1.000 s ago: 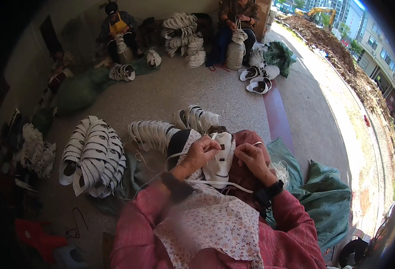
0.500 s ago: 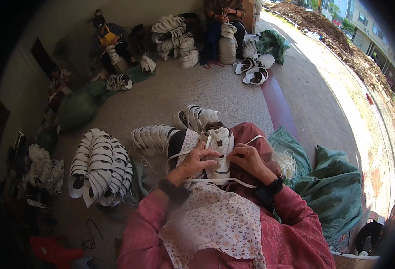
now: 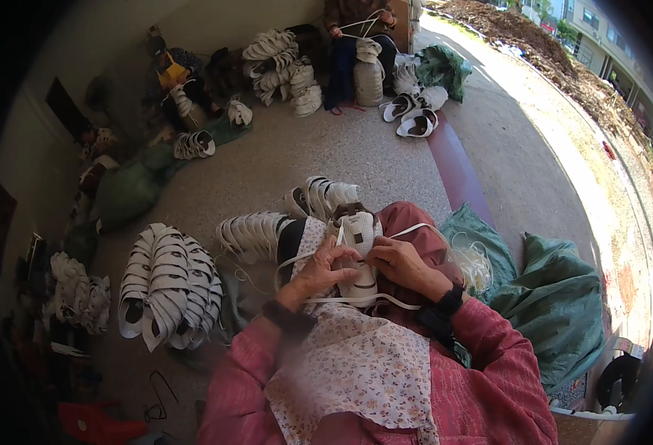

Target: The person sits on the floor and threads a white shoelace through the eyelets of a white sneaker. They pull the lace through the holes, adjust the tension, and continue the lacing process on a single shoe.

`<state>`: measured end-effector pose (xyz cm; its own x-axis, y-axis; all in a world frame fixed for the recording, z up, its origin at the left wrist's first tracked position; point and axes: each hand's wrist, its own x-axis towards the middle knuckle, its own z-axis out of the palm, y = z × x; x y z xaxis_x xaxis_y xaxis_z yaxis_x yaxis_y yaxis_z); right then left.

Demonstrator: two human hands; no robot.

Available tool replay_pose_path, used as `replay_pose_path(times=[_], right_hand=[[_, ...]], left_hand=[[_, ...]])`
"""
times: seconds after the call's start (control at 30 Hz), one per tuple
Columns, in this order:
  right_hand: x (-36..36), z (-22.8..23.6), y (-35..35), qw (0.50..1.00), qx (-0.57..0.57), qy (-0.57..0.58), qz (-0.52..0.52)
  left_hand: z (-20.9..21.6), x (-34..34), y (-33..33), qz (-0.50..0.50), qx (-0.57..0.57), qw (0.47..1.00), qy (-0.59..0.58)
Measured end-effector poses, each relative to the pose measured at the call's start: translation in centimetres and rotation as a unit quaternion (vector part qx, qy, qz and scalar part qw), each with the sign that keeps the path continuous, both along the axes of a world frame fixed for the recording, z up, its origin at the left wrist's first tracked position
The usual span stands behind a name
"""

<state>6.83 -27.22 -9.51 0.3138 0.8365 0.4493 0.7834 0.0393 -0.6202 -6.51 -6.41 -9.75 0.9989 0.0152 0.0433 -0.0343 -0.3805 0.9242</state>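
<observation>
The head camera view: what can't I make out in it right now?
All in the head view:
- What the right hand pinches: its own fingers cover the spot.
- The full side edges of the white shoe upper: the right hand and left hand partly hide them.
- The head of the far person in brown: cut off by the top edge.
- All of the red thing: the lower edge crops it.

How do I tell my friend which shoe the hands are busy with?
Find the flowery apron at the bottom middle. Just above it, between the left hand and the right hand, is the white shoe upper. It's a single one, while the white uppers to the left are stacked in rows.
</observation>
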Motion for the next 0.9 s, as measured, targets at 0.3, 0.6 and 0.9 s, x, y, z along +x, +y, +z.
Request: replay_pose_path(times=[0.3,0.6,0.9], right_hand=[[1.0,-0.7,-0.3,0.999,-0.029,-0.008,-0.022],[0.0,1.4,0.5,0.983,-0.169,-0.035,-0.067],[1.5,3.5,-2.7,0.980,-0.194,0.045,-0.027]], left_hand=[[-0.1,-0.4,0.2,0.035,-0.014,0.998,-0.045],[0.2,-0.1,-0.7,0.063,0.057,0.994,-0.070],[1.1,-0.6,-1.2,0.097,0.263,0.944,-0.171]])
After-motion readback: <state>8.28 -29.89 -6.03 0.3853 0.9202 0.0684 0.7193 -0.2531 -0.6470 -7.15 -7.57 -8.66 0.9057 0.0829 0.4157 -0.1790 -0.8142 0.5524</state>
